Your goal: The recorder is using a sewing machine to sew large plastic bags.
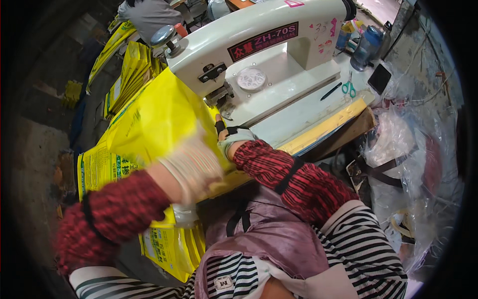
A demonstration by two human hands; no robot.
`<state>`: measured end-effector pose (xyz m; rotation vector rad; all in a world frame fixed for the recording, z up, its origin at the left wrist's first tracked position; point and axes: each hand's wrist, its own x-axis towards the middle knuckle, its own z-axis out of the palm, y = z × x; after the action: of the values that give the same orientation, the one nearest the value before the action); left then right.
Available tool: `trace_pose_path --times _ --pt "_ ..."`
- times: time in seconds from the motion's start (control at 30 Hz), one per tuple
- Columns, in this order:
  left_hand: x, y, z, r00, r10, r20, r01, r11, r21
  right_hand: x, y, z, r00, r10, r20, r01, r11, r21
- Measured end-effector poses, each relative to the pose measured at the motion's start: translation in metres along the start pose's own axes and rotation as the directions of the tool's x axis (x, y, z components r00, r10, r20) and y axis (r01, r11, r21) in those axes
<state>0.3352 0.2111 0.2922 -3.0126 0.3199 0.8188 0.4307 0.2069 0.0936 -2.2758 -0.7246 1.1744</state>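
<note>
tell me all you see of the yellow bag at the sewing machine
The yellow bag looks like thin, shiny plastic with faint printing and a blue-green stripe along its left edge. It lies spread left of the white sewing machine, its right edge by the machine's head. The right hand is at that edge; the blurred left hand is over its lower part, contact unclear.
</note>
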Motion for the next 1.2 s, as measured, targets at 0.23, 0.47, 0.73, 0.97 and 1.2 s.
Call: trace_pose_path --times 0.23,0.47,0.73,0.97,1.2 --pt "0.064 0.069 0.084 0.973 0.180 0.143 -0.141 0.959 -0.245 -0.017 0.059 0.007 0.822 -0.422 0.382 0.551 0.757 -0.351" --pt "0.015 -0.018 -0.043 0.931 -0.361 0.055 0.329 0.893 0.307 -0.022 0.034 0.001 0.998 -0.059 0.009 0.060 0.995 -0.085" --pt "0.064 0.077 0.069 0.994 0.094 0.059 -0.065 0.927 -0.369 -0.015 0.027 -0.004 0.930 -0.322 0.177 0.328 0.945 -0.005" --pt "0.028 -0.005 -0.017 0.947 -0.243 0.210 0.242 0.970 0.029 -0.035 0.041 -0.008 0.849 -0.503 0.163 0.528 0.799 -0.287" --pt "0.047 0.030 0.092 0.969 -0.248 -0.002 0.214 0.839 -0.500 -0.010 -0.018 -0.018 0.987 0.013 0.160 0.006 0.993 -0.119"
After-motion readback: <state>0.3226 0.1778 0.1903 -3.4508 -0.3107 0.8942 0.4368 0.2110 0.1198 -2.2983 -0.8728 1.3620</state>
